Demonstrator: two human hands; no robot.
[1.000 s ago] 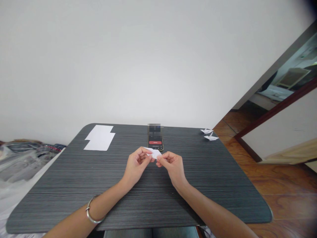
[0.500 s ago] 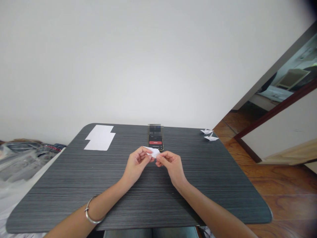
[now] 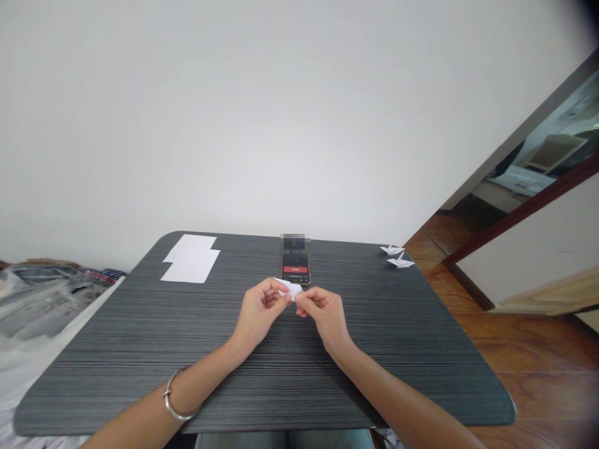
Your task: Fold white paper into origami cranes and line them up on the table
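A small folded piece of white paper [image 3: 293, 290] is held above the middle of the dark table. My left hand [image 3: 262, 307] pinches its left side between thumb and fingers. My right hand [image 3: 324, 312] grips the lower right corner with thumb and forefinger. The fingertips of both hands almost meet at the paper and cover part of it, so its exact folds are hard to make out. Just beyond the paper lies a phone [image 3: 296, 270] with a red bar on its screen.
Two white sheets of paper [image 3: 191, 267] overlap at the table's back left. Two folded paper cranes [image 3: 400, 262] stand at the back right corner. A white wall [image 3: 281, 125] rises behind the table [image 3: 187, 337]. Plastic-wrapped things [image 3: 42, 305] lie left of it.
Both hands keep hold of the folded paper, with slight shifts of the fingers around it. The view has moved a little; the other things stay in place.
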